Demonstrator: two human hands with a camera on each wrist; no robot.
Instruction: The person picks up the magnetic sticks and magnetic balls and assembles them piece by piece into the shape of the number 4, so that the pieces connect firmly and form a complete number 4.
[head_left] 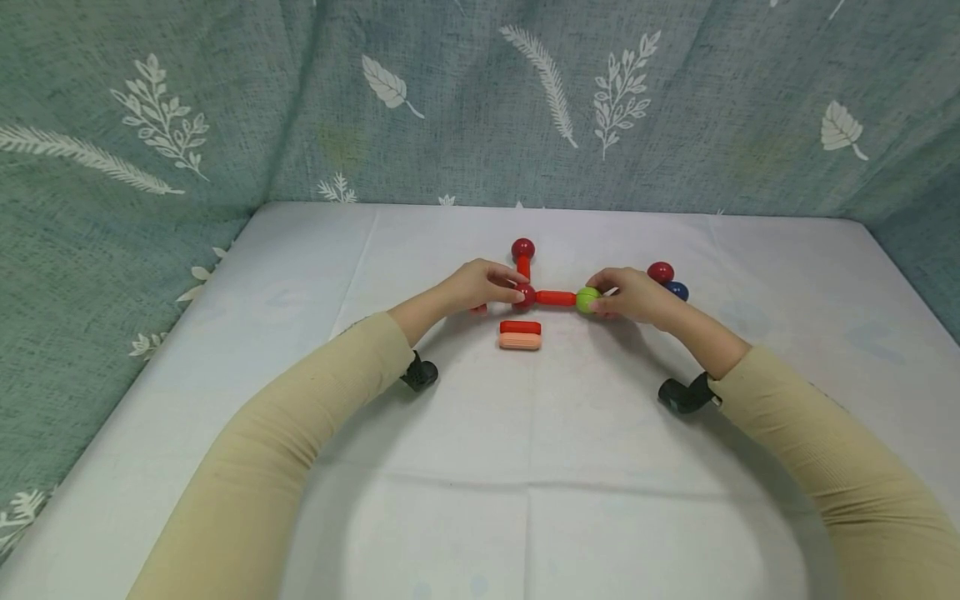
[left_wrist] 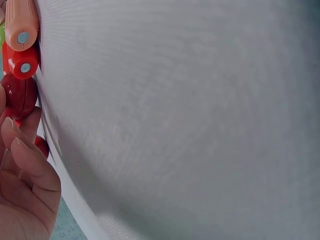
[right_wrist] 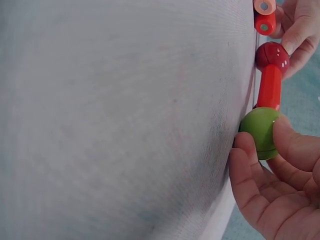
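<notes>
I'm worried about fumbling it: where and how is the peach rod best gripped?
Probably by its two short ends, from above: the peach rod lies flat with both ends free, while the red rod alongside blocks its far long side.

Head view's up high, looking forward and down across white cloth-covered table (head_left: 600, 517). Wrist views way closer, turned sideways, low over table; both catch glossy dark-red ball (right_wrist: 272, 56).
</notes>
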